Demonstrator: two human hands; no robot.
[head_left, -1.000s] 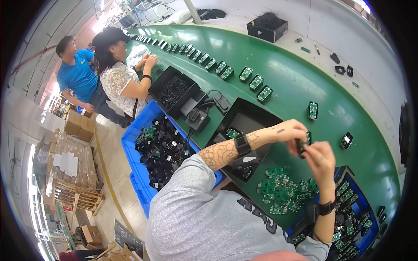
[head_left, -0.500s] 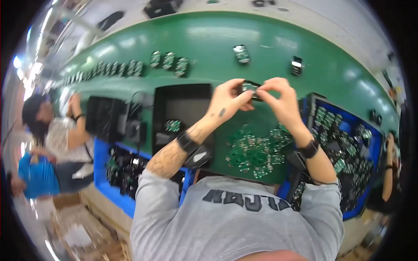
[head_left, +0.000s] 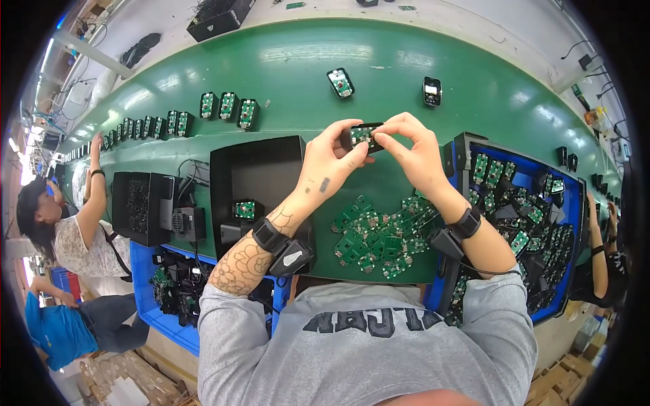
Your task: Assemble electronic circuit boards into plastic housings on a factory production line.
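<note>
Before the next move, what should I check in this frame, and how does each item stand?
1. Left hand supports the black-cased unit: ok, gripped.
2. Unit's green board visible: ok, though partly covered by fingers.
3. Right hand clear of the unit: not ok, fingertips at its right end.
4. Green board fully seated: cannot tell, fingers hide part.
5. Loose boards nearby: ok, piled on the green table.

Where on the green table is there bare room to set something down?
Largely bare tabletop lies between the three cased boards and the lone cased board, and right of the screened device, beyond the right-hand blue crate. Crowded: the loose board pile between the black tray and that crate. The left hand holds another cased board beyond the pile, right hand touching.
</note>
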